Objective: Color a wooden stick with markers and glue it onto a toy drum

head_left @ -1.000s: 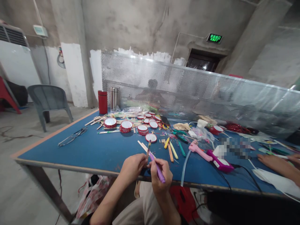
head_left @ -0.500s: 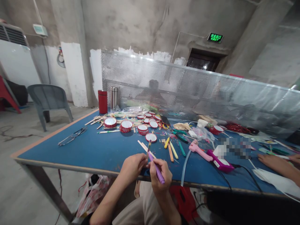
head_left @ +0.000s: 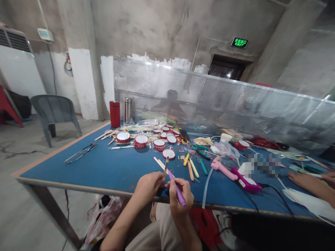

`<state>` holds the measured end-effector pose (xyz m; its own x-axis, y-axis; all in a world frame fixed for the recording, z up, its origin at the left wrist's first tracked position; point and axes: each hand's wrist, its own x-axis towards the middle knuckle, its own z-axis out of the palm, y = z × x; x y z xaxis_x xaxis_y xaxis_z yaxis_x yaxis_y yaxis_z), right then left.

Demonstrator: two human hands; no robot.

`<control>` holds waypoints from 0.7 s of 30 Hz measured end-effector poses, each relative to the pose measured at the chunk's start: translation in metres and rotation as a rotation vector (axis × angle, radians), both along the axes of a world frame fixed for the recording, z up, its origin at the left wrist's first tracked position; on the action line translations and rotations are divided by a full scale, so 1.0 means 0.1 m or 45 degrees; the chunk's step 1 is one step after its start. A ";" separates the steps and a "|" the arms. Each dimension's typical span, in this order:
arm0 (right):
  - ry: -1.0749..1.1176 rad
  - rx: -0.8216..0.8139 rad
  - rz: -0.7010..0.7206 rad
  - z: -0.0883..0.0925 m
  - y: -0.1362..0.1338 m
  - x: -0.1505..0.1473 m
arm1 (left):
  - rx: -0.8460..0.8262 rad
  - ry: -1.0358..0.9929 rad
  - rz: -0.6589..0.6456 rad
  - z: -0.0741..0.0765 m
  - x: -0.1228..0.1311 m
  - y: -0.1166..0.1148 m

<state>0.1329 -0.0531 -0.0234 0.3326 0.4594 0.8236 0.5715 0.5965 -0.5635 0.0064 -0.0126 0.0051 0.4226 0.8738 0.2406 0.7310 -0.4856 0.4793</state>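
Blue tabletop point(head_left: 104, 170), seemingly concrete wall point(head_left: 146, 28) behind

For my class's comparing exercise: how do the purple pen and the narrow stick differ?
Colour: the purple pen is mostly purple, the narrow stick brownish with darker patches.
Thickness: the pen looks thicker than the stick.
Holding: the right hand has the pen, the left hand the stick.
Pose: the stick stands steeper than the pen.
Both are long and slim.

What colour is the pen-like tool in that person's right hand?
The pen-like tool is purple; the head view shows it best.
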 end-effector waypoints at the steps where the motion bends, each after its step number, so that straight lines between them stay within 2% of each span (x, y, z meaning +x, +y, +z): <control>1: -0.004 0.007 0.011 0.00 0.00 0.00 | 0.001 0.001 -0.001 0.00 0.00 0.00; 21: -0.049 -0.012 0.034 0.01 0.00 0.01 | 0.022 0.028 0.012 0.01 0.01 -0.01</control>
